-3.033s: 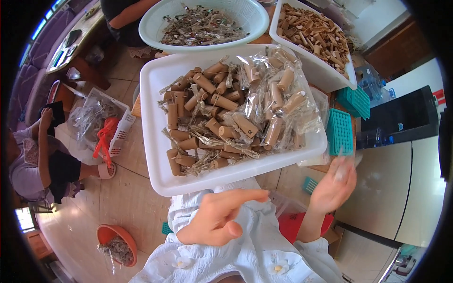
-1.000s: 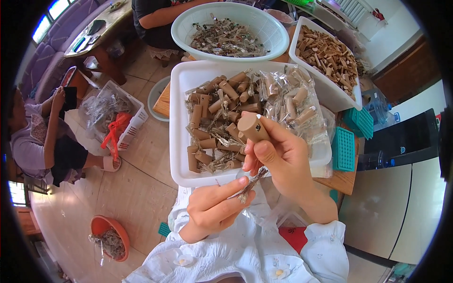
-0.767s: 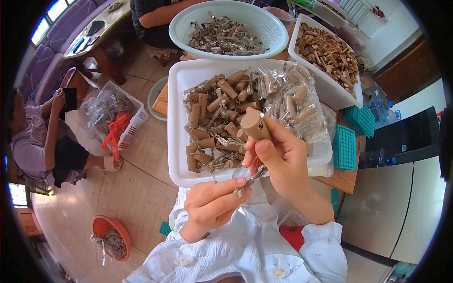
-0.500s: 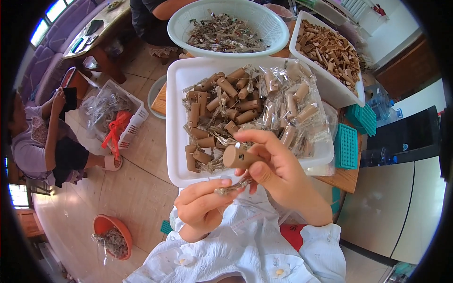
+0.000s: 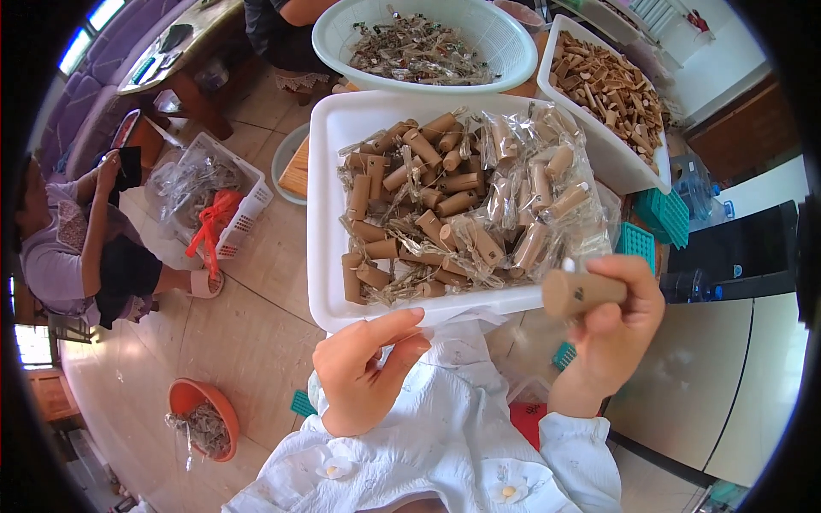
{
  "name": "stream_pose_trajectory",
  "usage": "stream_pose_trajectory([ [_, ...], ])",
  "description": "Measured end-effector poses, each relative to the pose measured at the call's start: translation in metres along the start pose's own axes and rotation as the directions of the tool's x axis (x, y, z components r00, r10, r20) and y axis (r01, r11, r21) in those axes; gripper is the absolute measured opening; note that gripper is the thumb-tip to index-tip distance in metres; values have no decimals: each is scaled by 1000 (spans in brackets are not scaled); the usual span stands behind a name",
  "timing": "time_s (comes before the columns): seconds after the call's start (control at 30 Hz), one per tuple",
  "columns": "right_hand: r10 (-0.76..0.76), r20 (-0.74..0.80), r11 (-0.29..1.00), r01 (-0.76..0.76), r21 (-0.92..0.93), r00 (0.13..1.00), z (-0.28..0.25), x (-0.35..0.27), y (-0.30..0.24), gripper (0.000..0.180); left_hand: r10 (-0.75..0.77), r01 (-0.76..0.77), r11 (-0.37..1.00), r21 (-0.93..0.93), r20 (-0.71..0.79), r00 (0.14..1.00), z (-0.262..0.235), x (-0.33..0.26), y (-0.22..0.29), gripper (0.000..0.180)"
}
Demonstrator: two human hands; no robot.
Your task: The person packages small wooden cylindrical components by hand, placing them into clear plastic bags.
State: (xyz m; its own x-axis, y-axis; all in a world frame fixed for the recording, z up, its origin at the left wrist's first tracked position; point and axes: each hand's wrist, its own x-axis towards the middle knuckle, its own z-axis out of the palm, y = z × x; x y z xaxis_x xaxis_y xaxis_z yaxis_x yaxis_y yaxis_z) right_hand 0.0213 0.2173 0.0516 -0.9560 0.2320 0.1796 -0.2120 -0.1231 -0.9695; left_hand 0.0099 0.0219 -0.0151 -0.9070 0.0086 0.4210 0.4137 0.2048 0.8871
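Observation:
My right hand [image 5: 620, 325] is closed round a brown, cork-like cylinder [image 5: 584, 293] with a small dark mark on its side, lifted just off the near right corner of the white tray [image 5: 318, 214]. In front of the tray's near edge is my left hand [image 5: 368, 368], thumb and forefinger bent toward each other in a pinch; what lies between them, if anything, is too fine to make out. Many similar brown cylinders [image 5: 457, 203] with thin cords fill the tray. On its right side, several are wrapped in clear plastic bags [image 5: 539, 188].
Behind the tray stand a pale basin [image 5: 333, 47] of small wrapped pieces and a white bin [image 5: 556, 81] of brown chips. Green racks [image 5: 637, 246] sit to the right. On the floor at left are a white basket [image 5: 248, 209], an orange bucket [image 5: 224, 406] and a seated person [image 5: 68, 248].
The brown cylinder has moved right and away from my left hand, carried in my right hand. The tangled cord bundle no longer shows at my left fingertips. The view has shifted slightly.

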Motion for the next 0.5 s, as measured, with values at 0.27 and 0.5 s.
stream_pose_trajectory([
  [0.27, -276, 42, 912, 275, -303, 960, 11, -13, 8, 36, -47, 47, 999, -6, 10, 999, 2, -1, 3, 34],
  [0.5, -200, 145, 918, 237, -319, 969, 15, -11, 15, 31, -89, 97, 994, -60, 115, 989, -3, -2, 5, 36],
])
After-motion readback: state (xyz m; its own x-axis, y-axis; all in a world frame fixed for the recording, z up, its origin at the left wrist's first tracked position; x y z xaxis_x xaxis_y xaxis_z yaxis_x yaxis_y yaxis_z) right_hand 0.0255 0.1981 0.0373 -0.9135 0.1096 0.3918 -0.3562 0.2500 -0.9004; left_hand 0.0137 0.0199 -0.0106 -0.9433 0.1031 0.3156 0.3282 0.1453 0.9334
